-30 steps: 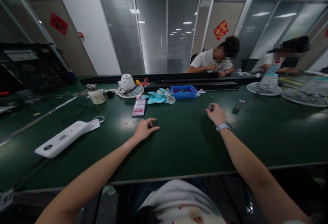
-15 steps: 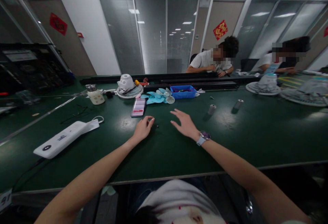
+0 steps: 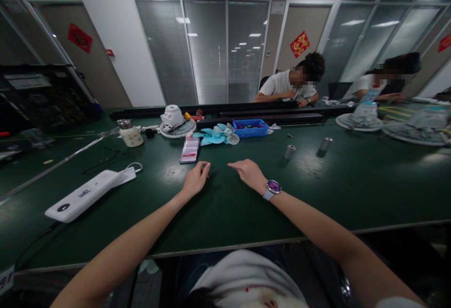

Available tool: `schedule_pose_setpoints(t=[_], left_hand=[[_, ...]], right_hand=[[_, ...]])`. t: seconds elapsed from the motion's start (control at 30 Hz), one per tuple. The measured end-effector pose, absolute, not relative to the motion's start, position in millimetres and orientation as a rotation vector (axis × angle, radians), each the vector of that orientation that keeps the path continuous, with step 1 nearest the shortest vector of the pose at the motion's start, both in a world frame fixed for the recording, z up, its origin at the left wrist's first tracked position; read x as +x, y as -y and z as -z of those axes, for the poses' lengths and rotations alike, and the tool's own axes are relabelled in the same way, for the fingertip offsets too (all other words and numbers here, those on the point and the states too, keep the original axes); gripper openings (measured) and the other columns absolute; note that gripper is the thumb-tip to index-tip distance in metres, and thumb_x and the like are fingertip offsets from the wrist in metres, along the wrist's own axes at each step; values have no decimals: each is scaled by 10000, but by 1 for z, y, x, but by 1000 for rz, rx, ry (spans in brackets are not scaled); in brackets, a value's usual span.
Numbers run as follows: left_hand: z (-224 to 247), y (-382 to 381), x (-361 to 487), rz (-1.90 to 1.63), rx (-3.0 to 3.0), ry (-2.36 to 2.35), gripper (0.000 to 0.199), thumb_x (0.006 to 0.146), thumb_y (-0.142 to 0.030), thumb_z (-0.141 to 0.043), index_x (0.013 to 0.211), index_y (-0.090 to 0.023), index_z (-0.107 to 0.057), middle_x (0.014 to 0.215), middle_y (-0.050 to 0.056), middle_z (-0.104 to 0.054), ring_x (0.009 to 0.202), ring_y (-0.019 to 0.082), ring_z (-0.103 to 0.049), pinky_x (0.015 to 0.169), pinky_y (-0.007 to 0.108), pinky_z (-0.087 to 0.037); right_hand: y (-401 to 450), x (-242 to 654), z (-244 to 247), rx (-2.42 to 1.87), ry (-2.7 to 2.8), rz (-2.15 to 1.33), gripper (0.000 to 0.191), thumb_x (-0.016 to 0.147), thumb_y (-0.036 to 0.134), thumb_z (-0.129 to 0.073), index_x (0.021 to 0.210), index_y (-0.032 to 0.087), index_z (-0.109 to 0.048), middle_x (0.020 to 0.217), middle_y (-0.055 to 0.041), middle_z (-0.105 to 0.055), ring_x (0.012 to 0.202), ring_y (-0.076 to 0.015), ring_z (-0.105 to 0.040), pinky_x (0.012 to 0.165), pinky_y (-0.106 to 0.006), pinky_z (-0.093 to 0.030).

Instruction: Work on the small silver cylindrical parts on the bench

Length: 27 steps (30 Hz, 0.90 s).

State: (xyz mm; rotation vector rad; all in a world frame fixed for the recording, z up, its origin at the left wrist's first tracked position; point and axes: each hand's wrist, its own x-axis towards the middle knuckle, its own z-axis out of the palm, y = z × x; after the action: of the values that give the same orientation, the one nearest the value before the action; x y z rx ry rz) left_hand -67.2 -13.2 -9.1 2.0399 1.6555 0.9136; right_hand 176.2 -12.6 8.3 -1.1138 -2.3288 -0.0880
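My left hand (image 3: 197,177) rests on the green table (image 3: 218,214), its fingers curled and the thumb close to the fingertips. Whatever it holds, if anything, is too small or hidden to name. To its right is my right hand (image 3: 249,173), a watch (image 3: 273,187) on its wrist, with thumb and fingers drawn together in a pinch pointing left. I cannot make out what lies between those fingertips. A gap of bare table separates the two hands. Just beyond my left hand lies a phone (image 3: 190,149) with its screen lit.
Behind the phone are light-blue fan blades (image 3: 215,134), a blue tray (image 3: 251,128) of small parts and a white fan part (image 3: 172,118). Two metal cylinders (image 3: 289,151) stand to the right. A white power bank (image 3: 86,195) and a patterned jar (image 3: 129,134) are left. Co-workers sit opposite.
My right hand has gone from spread fingers to a pinch and shifted slightly left. The small dark piece beside my left hand no longer shows. My left hand has barely moved.
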Motion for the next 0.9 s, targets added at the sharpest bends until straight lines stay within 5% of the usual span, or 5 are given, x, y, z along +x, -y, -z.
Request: schedule_pose_setpoints(t=[0.3, 0.9], left_hand=[[12, 12, -67, -895, 2025, -1648, 515, 940, -548, -309, 1176, -171, -568, 745, 35, -666, 724, 213, -635, 660, 292, -418], [12, 16, -67, -925, 2061, -1641, 471, 958, -518, -316, 1136, -177, -588, 727, 31, -667, 728, 209, -649, 674, 290, -441]], right_hand=[[-26, 337, -30, -1708, 1529, 471, 339, 881, 185, -478, 1145, 177, -691, 1073, -108, -712, 904, -242, -652, 791, -347, -474], [-34, 347, -22, -1815, 1579, 424, 329, 869, 205, -446, 1044, 182, -723, 938, -108, -724, 799, -233, -642, 700, -331, -449]])
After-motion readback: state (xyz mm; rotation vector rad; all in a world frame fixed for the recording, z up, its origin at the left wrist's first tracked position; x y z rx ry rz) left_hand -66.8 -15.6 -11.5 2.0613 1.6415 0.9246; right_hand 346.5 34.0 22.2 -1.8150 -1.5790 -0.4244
